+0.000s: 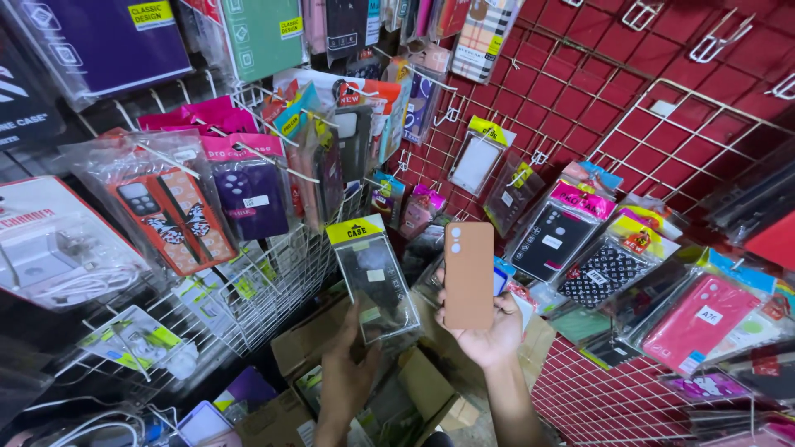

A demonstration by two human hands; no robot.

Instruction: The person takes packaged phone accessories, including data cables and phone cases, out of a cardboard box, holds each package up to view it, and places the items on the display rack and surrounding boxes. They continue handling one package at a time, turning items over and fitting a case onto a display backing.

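My right hand [489,331] holds a plain tan-orange phone case [469,275] upright, its back with the camera cut-out facing me. My left hand [348,372] grips the lower edge of a clear plastic packet [374,277] with a yellow header card and a dark, see-through case inside. The two items are side by side in the middle of the view, a small gap between them. Both forearms come up from the bottom edge.
White wire racks [248,306] on the left carry hanging packets of phone cases, a purple one [251,199] and an orange patterned one [174,217]. A red grid wall [629,91] with hooks holds more packets, including a pink case [700,321]. Open cardboard boxes [414,397] sit below.
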